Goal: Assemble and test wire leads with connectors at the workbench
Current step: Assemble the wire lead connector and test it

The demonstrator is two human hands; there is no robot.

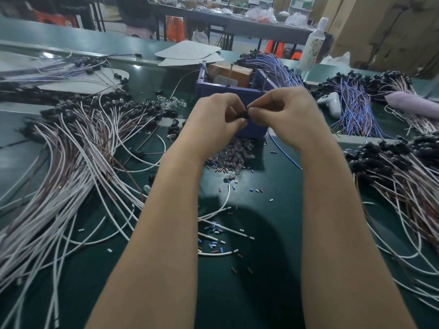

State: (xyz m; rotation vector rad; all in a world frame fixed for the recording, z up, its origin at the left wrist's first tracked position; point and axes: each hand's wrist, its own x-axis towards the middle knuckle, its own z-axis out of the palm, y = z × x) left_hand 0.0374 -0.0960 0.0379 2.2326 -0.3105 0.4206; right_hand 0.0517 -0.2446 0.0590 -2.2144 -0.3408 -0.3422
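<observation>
Left hand (pixel 215 115) and right hand (pixel 282 110) meet mid-bench above purple box (pixel 237 96), both pinching small black connector (pixel 241 115) for fitting; blue wire (pixel 285 153) trails below right hand; wire bundles (pixel 78 148) left.

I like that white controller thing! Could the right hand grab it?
Probably, once it lets go: the right hand is pinching a small black part with the left hand. The white controller lies uncovered to its right.

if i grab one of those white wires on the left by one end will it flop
Probably droops: the white wires lie in loose curves. Likely light, being thin. May snag, since they cross in the pile.
</observation>
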